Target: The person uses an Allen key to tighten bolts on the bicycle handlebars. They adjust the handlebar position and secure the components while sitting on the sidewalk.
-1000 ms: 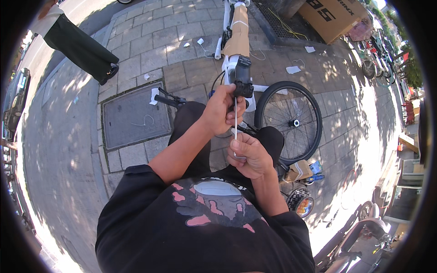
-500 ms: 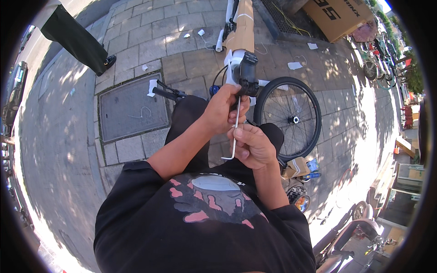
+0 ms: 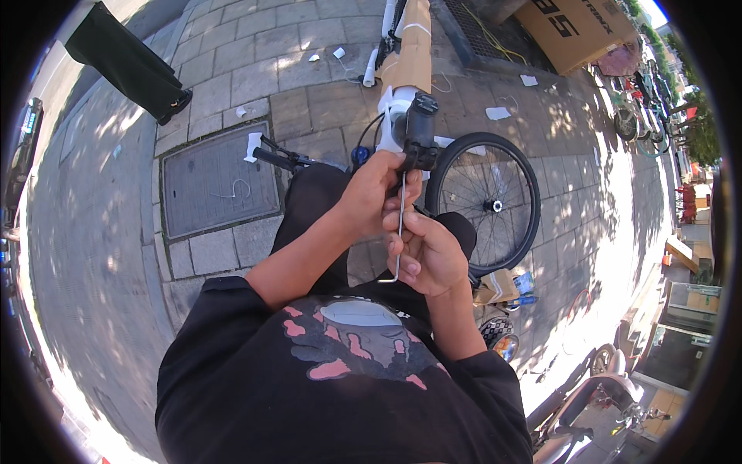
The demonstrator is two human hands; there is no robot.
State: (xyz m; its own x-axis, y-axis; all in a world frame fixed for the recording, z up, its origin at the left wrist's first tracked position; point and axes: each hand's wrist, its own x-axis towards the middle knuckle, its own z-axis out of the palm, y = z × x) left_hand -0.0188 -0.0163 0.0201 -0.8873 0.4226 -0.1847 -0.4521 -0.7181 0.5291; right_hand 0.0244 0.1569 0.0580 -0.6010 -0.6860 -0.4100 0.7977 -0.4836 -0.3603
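Observation:
A black bicycle stem (image 3: 420,130) sits at the front of a white bicycle frame (image 3: 393,127) whose tube is wrapped in brown cardboard (image 3: 410,58). My left hand (image 3: 376,189) is closed at the near end of the stem, its thumb against the clamp. My right hand (image 3: 431,251) pinches the long shaft of a silver hex key (image 3: 399,240). The key's far tip meets the stem clamp by my left fingers; its short bent end points left, toward me. The handlebar (image 3: 277,158) hangs to the left, beside my left knee.
A loose bicycle wheel (image 3: 533,193) stands right of my knees, with a small cardboard box (image 3: 496,286) below it. Paper scraps (image 3: 497,113) lie on the paving. A large carton (image 3: 568,31) is at the far right. Someone in dark trousers (image 3: 124,66) stands at upper left.
The hex key has turned slightly and its bent end now sits a little lower. My right fingers have shifted on the shaft. The view has moved slightly.

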